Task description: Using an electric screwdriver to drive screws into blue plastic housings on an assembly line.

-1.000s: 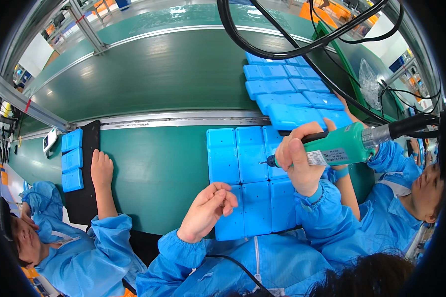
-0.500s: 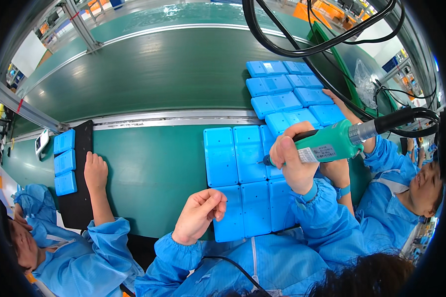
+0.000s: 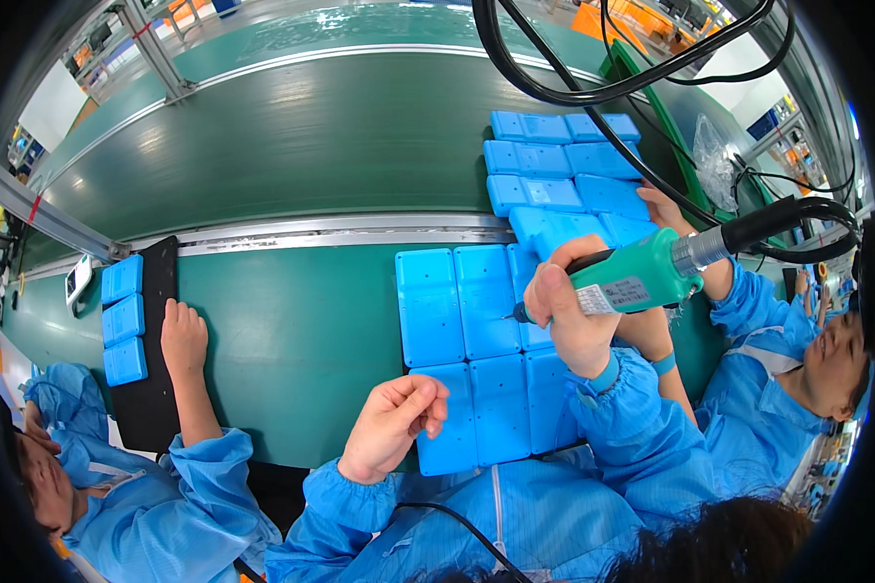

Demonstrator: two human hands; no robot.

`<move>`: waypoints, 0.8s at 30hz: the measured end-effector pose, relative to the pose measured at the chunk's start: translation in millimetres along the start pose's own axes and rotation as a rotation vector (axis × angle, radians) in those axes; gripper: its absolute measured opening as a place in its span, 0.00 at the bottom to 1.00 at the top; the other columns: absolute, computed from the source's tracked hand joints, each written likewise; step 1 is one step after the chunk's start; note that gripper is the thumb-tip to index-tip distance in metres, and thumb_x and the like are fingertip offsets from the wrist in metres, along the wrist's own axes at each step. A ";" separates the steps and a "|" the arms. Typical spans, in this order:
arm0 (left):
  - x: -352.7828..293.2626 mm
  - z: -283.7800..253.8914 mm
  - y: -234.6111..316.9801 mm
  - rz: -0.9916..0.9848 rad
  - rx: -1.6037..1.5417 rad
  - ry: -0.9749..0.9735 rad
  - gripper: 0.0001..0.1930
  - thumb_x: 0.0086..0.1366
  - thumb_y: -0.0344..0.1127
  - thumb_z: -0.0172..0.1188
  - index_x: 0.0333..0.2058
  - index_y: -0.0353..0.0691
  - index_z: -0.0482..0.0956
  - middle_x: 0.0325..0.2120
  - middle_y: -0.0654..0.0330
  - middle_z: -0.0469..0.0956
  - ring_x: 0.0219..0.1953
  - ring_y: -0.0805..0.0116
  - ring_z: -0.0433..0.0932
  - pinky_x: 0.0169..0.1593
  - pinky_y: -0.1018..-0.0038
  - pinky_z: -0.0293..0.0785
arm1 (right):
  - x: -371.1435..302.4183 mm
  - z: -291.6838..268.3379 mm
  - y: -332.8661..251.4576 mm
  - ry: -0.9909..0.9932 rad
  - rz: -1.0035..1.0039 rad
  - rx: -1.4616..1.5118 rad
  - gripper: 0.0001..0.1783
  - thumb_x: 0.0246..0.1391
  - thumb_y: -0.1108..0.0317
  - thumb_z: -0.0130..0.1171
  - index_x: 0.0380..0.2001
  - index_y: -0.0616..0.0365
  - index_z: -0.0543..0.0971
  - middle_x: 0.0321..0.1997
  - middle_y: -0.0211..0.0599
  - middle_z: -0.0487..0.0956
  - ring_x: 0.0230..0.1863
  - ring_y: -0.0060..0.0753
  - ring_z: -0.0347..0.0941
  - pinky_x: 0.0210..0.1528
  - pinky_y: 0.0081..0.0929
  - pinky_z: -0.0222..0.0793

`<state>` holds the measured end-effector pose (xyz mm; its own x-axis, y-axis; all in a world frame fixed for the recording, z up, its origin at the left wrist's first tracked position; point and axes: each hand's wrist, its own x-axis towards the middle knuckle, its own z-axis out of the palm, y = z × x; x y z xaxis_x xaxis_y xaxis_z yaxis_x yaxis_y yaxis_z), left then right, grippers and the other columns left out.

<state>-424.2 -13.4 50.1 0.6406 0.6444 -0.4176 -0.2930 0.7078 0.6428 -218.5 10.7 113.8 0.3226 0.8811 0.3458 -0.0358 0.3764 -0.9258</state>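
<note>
My right hand is wrapped round a green electric screwdriver, held at a slant with its black nose to the left. Its thin bit reaches the right part of a blue plastic casing in the far row of casings before me; whether it sits in a hole is too small to tell. Over the left edge of a near-row casing hovers my left hand, its fingers curled and thumb against them. Anything inside that pinch is hidden. My right hand and the screwdriver cover part of the right-hand casings.
More blue casings lie in rows on the green conveyor belt, a co-worker's hand beside them. Black cables hang at the right. At left, another person's hand rests on a black mat with several small casings.
The rows of casings on the belt have shifted slightly away, and the co-worker's hand at the right has moved a little. My screwdriver has dipped slightly; my left hand stays pinched in place.
</note>
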 end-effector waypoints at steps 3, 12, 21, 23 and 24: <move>1.2 1.5 -1.4 0.002 0.013 0.008 0.11 0.63 0.38 0.46 0.29 0.36 0.71 0.17 0.62 0.70 0.19 0.75 0.66 0.23 0.80 0.63 | -0.8 -1.7 7.1 -0.003 -0.041 -0.049 0.09 0.42 0.79 0.58 0.23 0.59 0.68 0.15 0.25 0.66 0.14 0.12 0.60 0.15 0.12 0.53; 1.8 4.0 1.5 0.044 -0.003 0.030 0.11 0.63 0.38 0.47 0.27 0.36 0.71 0.17 0.63 0.68 0.17 0.77 0.63 0.22 0.81 0.60 | -1.5 -3.1 8.8 -0.002 0.148 0.043 0.10 0.40 0.79 0.61 0.23 0.58 0.69 0.21 0.27 0.68 0.21 0.15 0.62 0.21 0.14 0.56; 6.7 7.3 7.9 0.197 0.261 0.143 0.11 0.61 0.36 0.50 0.25 0.36 0.72 0.18 0.70 0.65 0.20 0.83 0.56 0.25 0.85 0.52 | 2.2 3.3 11.7 -0.125 0.018 -0.085 0.10 0.41 0.79 0.60 0.25 0.59 0.69 0.18 0.27 0.68 0.20 0.16 0.63 0.20 0.14 0.56; 7.7 16.0 8.2 0.243 0.440 0.187 0.09 0.60 0.35 0.52 0.25 0.36 0.72 0.16 0.71 0.64 0.20 0.83 0.57 0.24 0.85 0.52 | 4.5 2.1 2.8 -0.115 -0.009 -0.052 0.09 0.43 0.77 0.59 0.26 0.60 0.68 0.17 0.28 0.67 0.18 0.17 0.63 0.18 0.15 0.56; 7.3 13.1 4.0 0.249 0.496 0.201 0.06 0.53 0.31 0.59 0.23 0.36 0.74 0.14 0.71 0.64 0.17 0.82 0.57 0.21 0.84 0.52 | 4.3 2.9 -3.4 -0.109 -0.021 -0.022 0.09 0.44 0.76 0.58 0.26 0.60 0.67 0.16 0.29 0.67 0.16 0.17 0.62 0.17 0.15 0.56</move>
<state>-411.4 -9.7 58.0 0.4341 0.8502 -0.2980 -0.0189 0.3393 0.9405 -219.8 14.0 118.8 0.2181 0.8995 0.3786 -0.0089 0.3898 -0.9209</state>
